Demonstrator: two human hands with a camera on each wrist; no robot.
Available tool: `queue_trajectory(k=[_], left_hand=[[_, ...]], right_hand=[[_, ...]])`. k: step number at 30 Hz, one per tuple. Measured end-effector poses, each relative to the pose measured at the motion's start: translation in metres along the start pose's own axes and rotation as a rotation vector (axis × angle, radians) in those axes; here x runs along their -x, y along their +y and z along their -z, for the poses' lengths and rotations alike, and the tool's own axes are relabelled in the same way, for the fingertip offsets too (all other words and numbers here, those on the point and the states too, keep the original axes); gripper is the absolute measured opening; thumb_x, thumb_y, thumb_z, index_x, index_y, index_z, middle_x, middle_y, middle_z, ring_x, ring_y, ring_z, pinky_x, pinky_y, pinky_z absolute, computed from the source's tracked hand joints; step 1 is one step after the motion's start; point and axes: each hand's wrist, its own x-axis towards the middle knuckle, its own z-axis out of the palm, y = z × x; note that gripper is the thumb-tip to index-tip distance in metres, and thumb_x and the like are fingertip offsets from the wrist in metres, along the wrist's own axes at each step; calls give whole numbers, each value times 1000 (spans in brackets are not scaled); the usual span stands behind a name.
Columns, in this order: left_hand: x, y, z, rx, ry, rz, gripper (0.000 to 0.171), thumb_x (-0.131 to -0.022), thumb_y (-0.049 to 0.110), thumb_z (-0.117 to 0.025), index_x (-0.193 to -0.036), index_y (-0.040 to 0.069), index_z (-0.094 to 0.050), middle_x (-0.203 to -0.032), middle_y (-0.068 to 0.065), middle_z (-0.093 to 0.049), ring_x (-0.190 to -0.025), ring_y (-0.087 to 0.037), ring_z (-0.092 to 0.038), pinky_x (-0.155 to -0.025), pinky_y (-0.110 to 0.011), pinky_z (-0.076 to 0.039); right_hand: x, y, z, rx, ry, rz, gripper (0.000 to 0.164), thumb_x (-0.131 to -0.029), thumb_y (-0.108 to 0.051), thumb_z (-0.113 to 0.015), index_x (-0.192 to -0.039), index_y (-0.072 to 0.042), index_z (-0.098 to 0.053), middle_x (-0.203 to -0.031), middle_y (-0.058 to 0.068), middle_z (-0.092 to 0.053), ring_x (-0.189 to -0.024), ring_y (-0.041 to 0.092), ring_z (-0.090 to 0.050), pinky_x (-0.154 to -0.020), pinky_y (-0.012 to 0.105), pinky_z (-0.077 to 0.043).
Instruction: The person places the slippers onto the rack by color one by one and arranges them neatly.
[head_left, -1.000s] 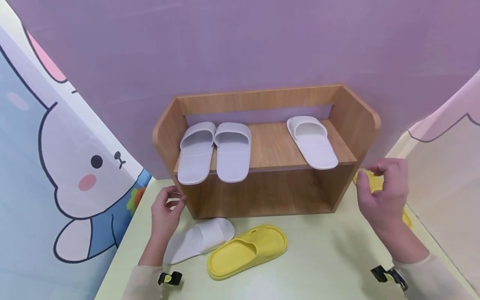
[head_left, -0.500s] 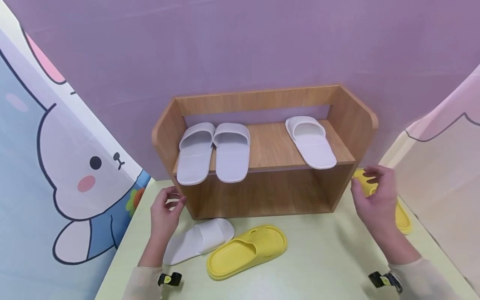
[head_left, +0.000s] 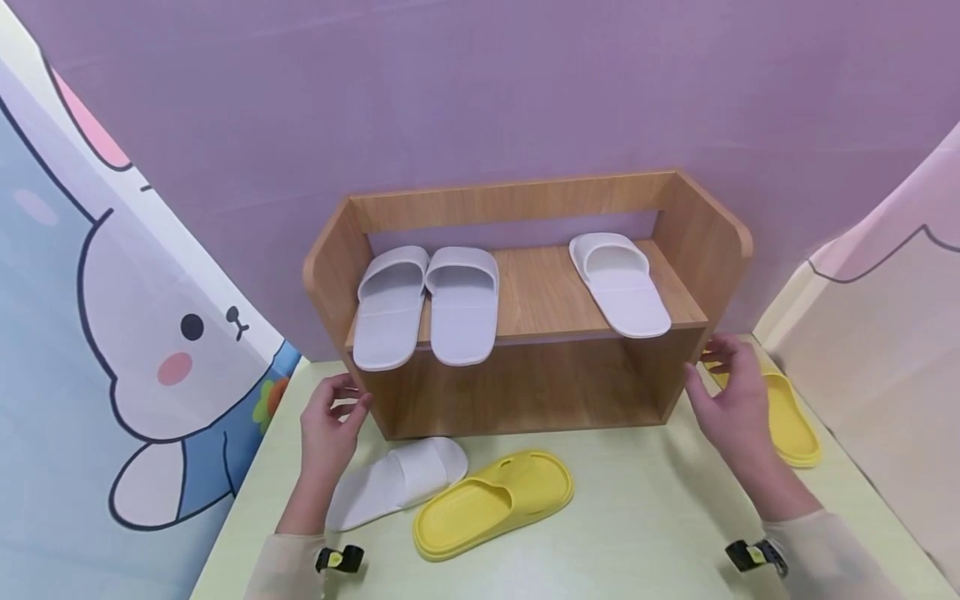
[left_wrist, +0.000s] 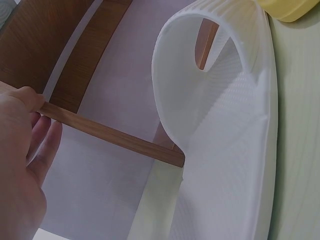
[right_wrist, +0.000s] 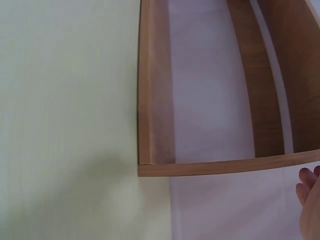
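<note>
A wooden shoe rack (head_left: 540, 383) stands against the purple backdrop. My left hand (head_left: 330, 437) holds the front edge of its left side panel, with the thumb at the edge and the fingers on the outer face. Beside the right side panel (head_left: 686, 367) is my right hand (head_left: 735, 408), thumb and fingers apart; in the right wrist view its fingertips (right_wrist: 306, 176) are close to the panel, contact unclear. On the upper shelf sit a pair of white slippers, the left one (head_left: 388, 321) and its neighbour (head_left: 464, 321), and a single white slipper (head_left: 626, 296) further right.
On the pale green tabletop (head_left: 615, 508), a white slipper (head_left: 397, 483) lies against a yellow slipper (head_left: 491, 504) in front of the rack. Another yellow slipper (head_left: 791, 421) lies right of the rack, partly behind my right hand. A rabbit-print panel (head_left: 180, 333) borders the left.
My right hand has moved left, towards the rack's right side panel, uncovering more of the yellow slipper there. The left hand has stayed at the left panel.
</note>
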Motion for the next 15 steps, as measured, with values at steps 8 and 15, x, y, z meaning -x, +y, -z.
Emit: queue_trajectory(k=[8,15], left_hand=[[1,1,0,-5,0,-15,33,-100,6,-82,-130,7,-67,-120,-7,-72,-106,-15,-69,-87,-15,-60],[1,2,0,-6,-1,-15,34,-100,7,-83,-131,9,-68,-121,-4,-72,-106,-14,-68,-87,-17,-61]], right_hand=[[7,5,-4,42,-47,-40,49,-92,10,-76,-135,15,-54,-114,27,-65,-102,24,-59,-86,20,-45],[8,8,-5,37,-56,-48,45,-94,11,-75,-134,14,-55,-113,25,-67,-99,22,-60,-86,17,-47]])
